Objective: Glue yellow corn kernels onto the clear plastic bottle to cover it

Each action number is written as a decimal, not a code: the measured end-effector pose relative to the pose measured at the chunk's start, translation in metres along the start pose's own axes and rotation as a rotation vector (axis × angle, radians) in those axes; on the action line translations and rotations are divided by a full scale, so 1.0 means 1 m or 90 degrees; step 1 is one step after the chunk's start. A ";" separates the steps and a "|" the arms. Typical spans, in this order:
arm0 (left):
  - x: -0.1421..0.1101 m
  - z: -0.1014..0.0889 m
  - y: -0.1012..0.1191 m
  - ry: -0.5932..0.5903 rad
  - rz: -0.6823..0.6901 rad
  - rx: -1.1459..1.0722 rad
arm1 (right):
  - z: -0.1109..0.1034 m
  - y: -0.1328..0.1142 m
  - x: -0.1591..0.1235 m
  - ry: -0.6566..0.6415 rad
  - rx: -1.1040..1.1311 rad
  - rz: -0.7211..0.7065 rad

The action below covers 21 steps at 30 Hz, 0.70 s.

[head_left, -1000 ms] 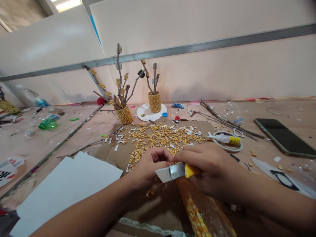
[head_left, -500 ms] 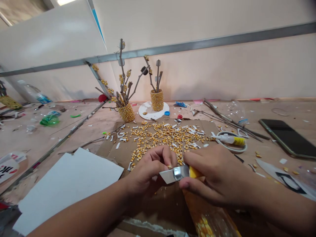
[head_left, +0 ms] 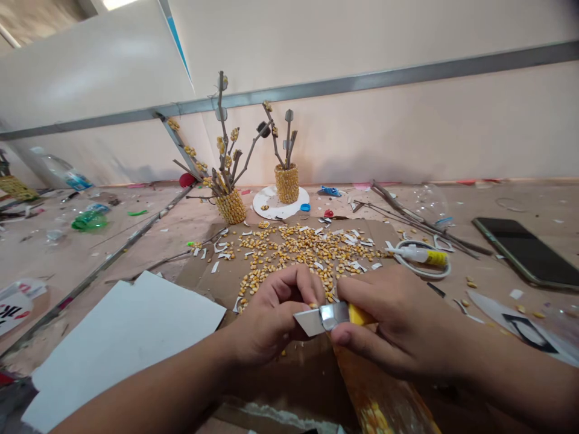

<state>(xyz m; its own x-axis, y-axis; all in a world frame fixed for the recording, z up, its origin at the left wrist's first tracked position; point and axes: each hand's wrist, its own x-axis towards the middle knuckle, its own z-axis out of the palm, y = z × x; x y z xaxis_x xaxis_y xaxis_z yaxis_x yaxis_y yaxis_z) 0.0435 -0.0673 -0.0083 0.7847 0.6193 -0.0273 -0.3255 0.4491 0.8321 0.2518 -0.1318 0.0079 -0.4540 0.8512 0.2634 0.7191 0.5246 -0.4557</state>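
My right hand (head_left: 393,325) is closed around the yellow handle of a utility knife (head_left: 335,316). Its wide blade points left, lying at the fingertips of my left hand (head_left: 283,307). Between the left thumb and forefinger I pinch a corn kernel (head_left: 313,305), only a bit of it showing beside the blade. Beyond both hands, many loose corn kernels (head_left: 294,241) and white paper scraps are spread over a piece of cardboard (head_left: 203,274). Below the right hand lies an orange-brown board (head_left: 362,374), partly covered by the hand.
Two kernel-covered pots, one nearer (head_left: 230,207) and one on a white disc (head_left: 287,184), hold twigs at the back. White card (head_left: 122,343) lies left. A glue bottle (head_left: 423,255), cable, sticks (head_left: 407,214) and phone (head_left: 527,250) lie right. A green plastic bottle piece (head_left: 89,220) is far left.
The knife blade has shifted very slightly right and now shows a little more of its face. Both hands keep nearly the same place and grip.
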 end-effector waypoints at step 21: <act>-0.008 0.004 0.004 -0.033 0.254 0.247 | -0.010 -0.005 0.001 0.235 -0.173 -0.032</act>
<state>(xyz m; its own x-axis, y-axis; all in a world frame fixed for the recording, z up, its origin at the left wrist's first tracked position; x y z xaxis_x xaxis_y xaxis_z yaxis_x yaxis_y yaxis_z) 0.0380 -0.0732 -0.0020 0.6680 0.6562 0.3510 -0.3926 -0.0899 0.9153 0.2533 -0.1336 0.0187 -0.3092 0.7478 0.5876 0.8356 0.5086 -0.2075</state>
